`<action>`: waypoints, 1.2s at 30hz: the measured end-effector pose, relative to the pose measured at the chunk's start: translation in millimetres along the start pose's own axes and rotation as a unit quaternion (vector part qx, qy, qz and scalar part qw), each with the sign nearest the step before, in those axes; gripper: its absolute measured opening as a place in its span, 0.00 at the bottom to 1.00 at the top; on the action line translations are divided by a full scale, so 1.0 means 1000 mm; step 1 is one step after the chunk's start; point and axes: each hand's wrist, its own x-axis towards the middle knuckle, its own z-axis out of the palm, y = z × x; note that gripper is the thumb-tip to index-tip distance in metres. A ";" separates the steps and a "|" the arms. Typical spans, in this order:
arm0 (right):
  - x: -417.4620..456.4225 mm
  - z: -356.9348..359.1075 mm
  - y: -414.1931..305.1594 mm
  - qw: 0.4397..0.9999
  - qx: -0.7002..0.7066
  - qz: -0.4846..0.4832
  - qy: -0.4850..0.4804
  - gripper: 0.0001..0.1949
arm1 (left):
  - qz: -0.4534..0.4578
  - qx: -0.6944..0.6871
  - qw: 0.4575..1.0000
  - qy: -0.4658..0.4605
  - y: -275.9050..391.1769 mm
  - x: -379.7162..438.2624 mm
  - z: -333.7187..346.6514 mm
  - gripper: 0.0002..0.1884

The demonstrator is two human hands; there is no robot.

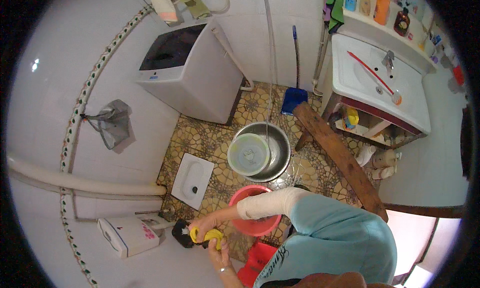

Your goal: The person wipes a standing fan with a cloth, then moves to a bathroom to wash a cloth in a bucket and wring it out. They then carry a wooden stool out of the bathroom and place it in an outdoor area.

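Both hands are at the lower left of centre, gripping a bunched yellow cloth [212, 235]. My right hand [204, 225], below a pale sleeve, is closed on its upper part. My left hand [220, 251], with a bracelet at the wrist, holds its lower side with bent fingers. Just left of the hands is a black container [181, 233], partly hidden. My right forearm passes over a pink-red basin [275, 222]. A bright red plastic object [258, 260] lies beside my left forearm, partly covered by my body.
A steel basin [283, 149] holds a pale green basin [236, 156], with a hose into it. A squat toilet [191, 179] is set in the floor. A wooden bench [337, 156] stands right. Washing machine [202, 78], blue dustpan [293, 99] and sink [348, 76] are farther off.
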 end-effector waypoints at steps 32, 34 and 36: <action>0.020 -0.003 0.144 0.827 -0.504 0.123 0.218 0.09 | 0.198 0.474 0.853 0.091 -0.126 0.127 -0.070 0.22; 0.013 -0.020 0.138 0.852 -0.465 0.140 0.196 0.10 | 0.174 0.423 0.889 0.035 -0.120 0.131 -0.068 0.23; -0.009 -0.040 0.131 0.874 -0.416 0.086 0.236 0.14 | 0.144 0.344 0.928 -0.024 -0.106 0.125 -0.046 0.26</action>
